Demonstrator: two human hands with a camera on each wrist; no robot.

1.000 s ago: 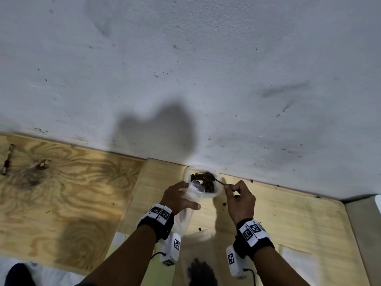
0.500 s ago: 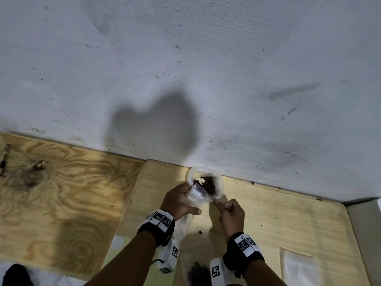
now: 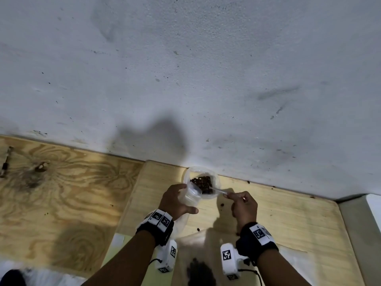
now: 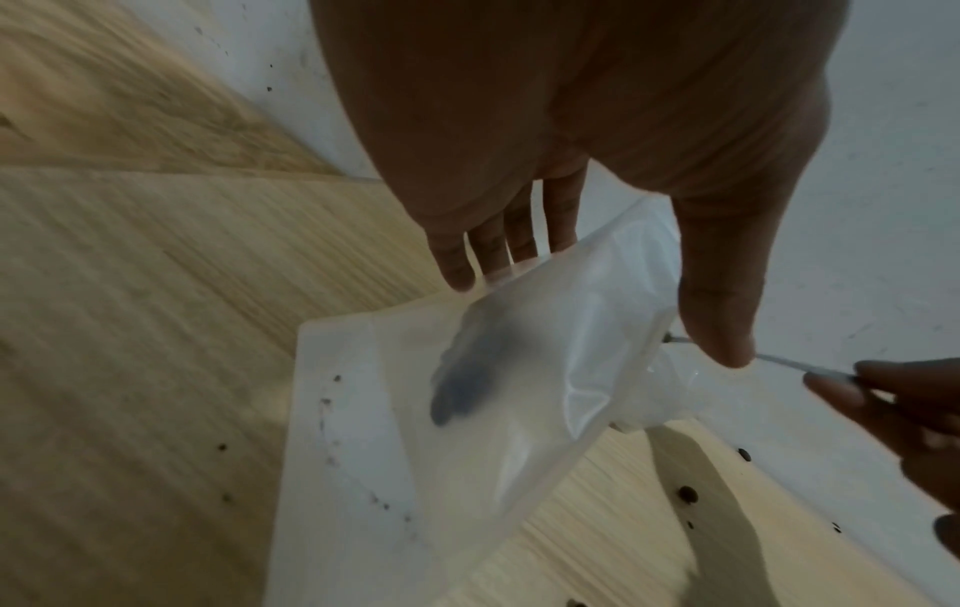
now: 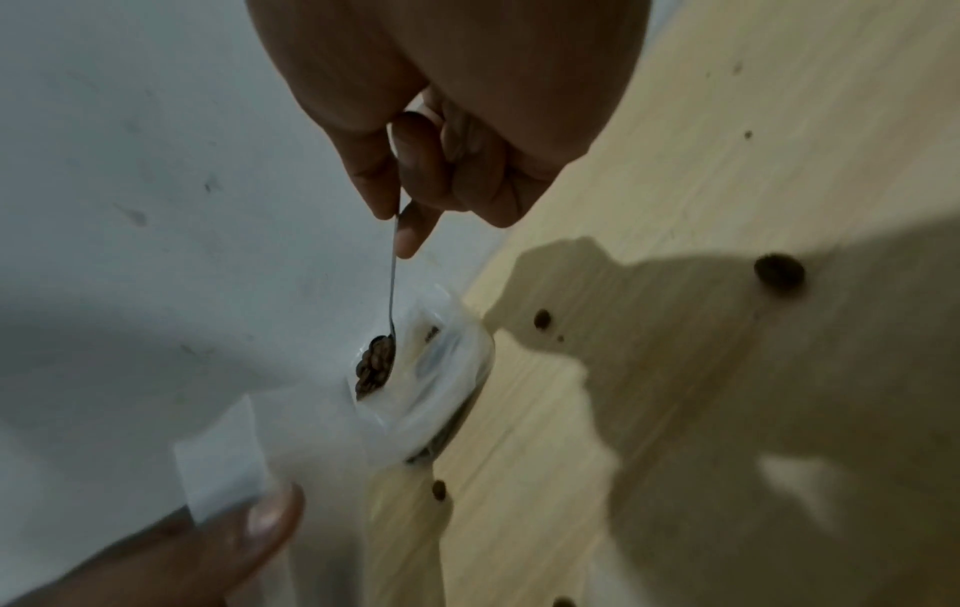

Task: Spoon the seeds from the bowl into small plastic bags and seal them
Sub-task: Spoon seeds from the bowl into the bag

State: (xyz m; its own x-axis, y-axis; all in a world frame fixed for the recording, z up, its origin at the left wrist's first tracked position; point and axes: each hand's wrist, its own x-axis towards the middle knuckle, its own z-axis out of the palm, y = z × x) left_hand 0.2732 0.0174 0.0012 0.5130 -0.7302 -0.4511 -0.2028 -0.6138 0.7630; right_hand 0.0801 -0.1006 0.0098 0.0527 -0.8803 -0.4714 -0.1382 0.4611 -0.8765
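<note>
Left hand [image 3: 177,200] grips an open plastic bag [image 3: 192,193] beside the bowl [image 3: 201,182] on the bench [image 3: 278,213]. Right hand [image 3: 243,206] pinches a loaded spoon [image 5: 376,361]. Tilting it early could scatter seeds [image 3: 203,181].

Bag [image 4: 524,394]: its contents are only a dark blur.
Spoon [image 4: 779,360]: my thumb hides its bowl.

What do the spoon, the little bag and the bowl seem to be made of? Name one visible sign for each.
Spoon: probably metal, thin grey shiny handle.
Bag: soft, translucent plastic film; it creases, with a dark shape showing through.
Bowl: likely clear or whitish plastic, pale see-through wall; glass cannot be excluded.
</note>
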